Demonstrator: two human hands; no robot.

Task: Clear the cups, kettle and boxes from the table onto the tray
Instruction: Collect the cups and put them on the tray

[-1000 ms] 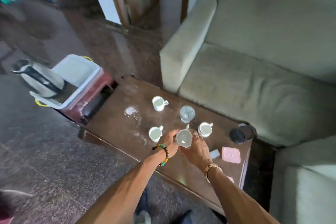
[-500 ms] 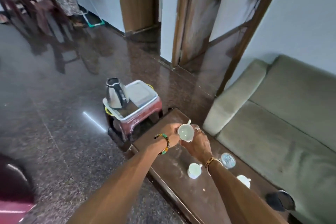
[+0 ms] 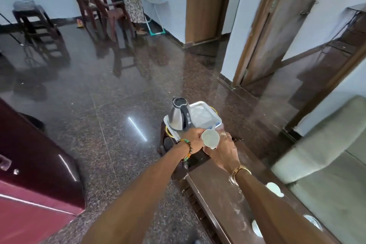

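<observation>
- Both hands hold one white cup [image 3: 210,138] between them. The left hand [image 3: 193,141] closes on its 9 o'clock side. The right hand [image 3: 221,152] curls round it from 4 o'clock, with ringed fingers on the 3 o'clock side and the thumb below.
- Its mouth is turned up toward the camera, and a small handle sticks out at 1 o'clock. The cup is in the air, beyond the table's far end and just short of the tray's near rim.
- At 12 o'clock from the cup a white tray [image 3: 216,118] sits on a low stool [image 3: 168,143].
- A steel kettle [image 3: 179,117] stands upright on the tray's left part, at 11 o'clock from the cup, its black handle toward the hands. The left knuckles are just beside its base.
- A dark wooden table [image 3: 217,200] runs from the hands toward 5 o'clock, under the right forearm.
- On it stand a second cup [image 3: 274,189] to the right of the forearm and a third cup [image 3: 256,228] to its left, half hidden. A clear glass [image 3: 314,222] is near the sofa-side edge.
- A beaded bracelet [image 3: 186,144] circles the left wrist and a gold bangle [image 3: 239,170] the right.
- A pale green sofa [image 3: 326,164] fills the 4 o'clock side.
- Brown chairs [image 3: 103,4] stand by the far wall at 11 o'clock, across a glossy dark floor [image 3: 99,95].
</observation>
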